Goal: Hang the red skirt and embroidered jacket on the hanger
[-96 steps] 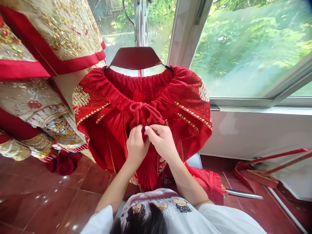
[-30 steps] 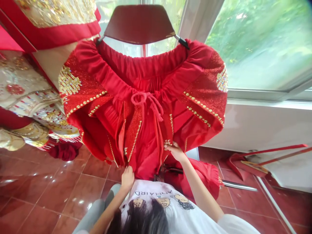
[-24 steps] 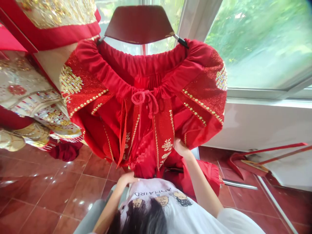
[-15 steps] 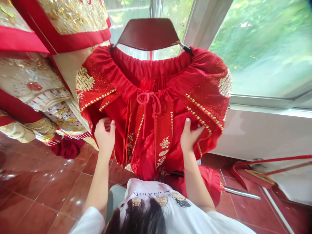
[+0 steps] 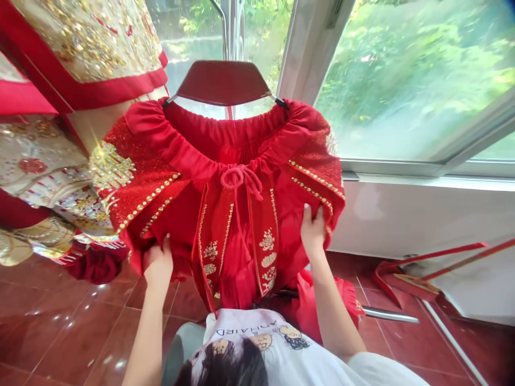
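See red garment (image 5: 217, 206) hung off lower L & R corners of hanger (image 5: 225, 83), btwn L hand (image 5: 159, 260) and R hand (image 5: 314, 233), abt equally near each, w/ long axis running down; can't tell if clamped on cloth.

A dark red hanger (image 5: 225, 83) carried the red garment (image 5: 217, 214), whose gathered upper edge hung from the metal ends at either side of the hanger's broad panel. Below spread a floor (image 5: 80, 332) of glossy red-brown tiles with pale joints and small bright reflections. On it, near the wall, stood a red item with long bars (image 5: 414, 287); a pale rod (image 5: 454, 340) lay just beside that.
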`<state>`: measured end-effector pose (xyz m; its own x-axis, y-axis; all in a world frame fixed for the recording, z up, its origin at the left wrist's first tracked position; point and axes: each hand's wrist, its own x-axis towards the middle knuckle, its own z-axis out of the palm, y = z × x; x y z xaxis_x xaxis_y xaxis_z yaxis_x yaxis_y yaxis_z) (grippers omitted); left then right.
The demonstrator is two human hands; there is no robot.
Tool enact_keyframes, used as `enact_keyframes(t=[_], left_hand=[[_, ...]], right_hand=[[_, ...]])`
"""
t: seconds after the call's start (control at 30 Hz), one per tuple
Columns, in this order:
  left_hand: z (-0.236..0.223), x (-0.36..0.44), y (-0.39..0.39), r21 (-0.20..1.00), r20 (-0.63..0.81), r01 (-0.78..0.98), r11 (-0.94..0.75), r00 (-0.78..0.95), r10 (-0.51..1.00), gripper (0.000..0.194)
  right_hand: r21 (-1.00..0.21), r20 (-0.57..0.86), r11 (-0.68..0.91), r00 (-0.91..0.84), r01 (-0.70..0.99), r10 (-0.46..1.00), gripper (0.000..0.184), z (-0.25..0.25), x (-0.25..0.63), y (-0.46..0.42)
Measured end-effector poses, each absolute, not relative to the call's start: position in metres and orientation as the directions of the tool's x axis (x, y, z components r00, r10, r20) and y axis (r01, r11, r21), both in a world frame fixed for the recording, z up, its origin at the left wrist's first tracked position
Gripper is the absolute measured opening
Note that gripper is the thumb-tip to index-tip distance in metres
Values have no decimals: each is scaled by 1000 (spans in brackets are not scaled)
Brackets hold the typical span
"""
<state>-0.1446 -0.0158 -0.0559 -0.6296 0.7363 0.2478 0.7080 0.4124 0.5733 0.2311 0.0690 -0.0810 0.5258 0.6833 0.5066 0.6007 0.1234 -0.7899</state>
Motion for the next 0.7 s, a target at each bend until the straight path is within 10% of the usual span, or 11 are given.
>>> enact_keyframes(t=[0.13, 0.23, 0.4, 0.53, 0.7], left_hand=[[-52, -115, -29, 509, 682, 826, 240, -558, 473, 37], [-41, -74, -25, 466, 804, 877, -116, -365, 470, 28], [-8, -49, -8, 839, 337, 515, -176, -237, 911, 34], [-15, -70, -21, 985, 59, 160, -70, 76, 995, 38], [-35, -88, -31, 848, -83, 526, 68, 5, 997, 41]], right_hand=[[-701, 654, 150, 546, 697, 523, 33, -76, 209, 43], [-735, 622, 318, 410, 599, 667, 31, -68, 176, 33], [-967, 244, 240, 40, 86, 969, 37, -47, 159, 25], [-957, 214, 196, -64, -214, 975, 53, -58, 173, 10], [-925, 154, 159, -40, 345, 987, 33, -71, 184, 10]])
